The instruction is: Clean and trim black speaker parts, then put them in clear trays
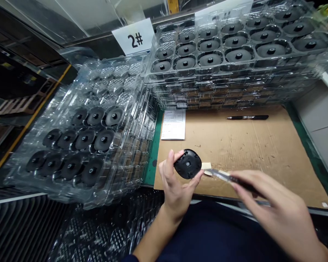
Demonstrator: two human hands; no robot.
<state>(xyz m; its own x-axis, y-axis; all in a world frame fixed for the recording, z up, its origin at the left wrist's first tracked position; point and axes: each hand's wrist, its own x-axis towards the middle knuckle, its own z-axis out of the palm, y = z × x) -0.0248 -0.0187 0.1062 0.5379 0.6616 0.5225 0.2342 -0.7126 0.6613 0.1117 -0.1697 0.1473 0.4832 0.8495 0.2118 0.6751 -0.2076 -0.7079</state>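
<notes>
My left hand (175,185) pinches a round black plastic disc (187,164) by its edge, held just above the cardboard sheet (262,145). My right hand (276,207) is closed on a thin knife-like blade tool (221,175). Its tip meets the disc's right rim beside a small pale scrap (207,166). Both hands hover at the near edge of the bench.
A clear blister tray (79,145) with several black discs tilts at the left. A tall stack of similar trays (235,54) stands at the back. A pen (247,117) and a paper slip (174,124) lie on the cardboard. A "2#" sign (135,38) stands behind.
</notes>
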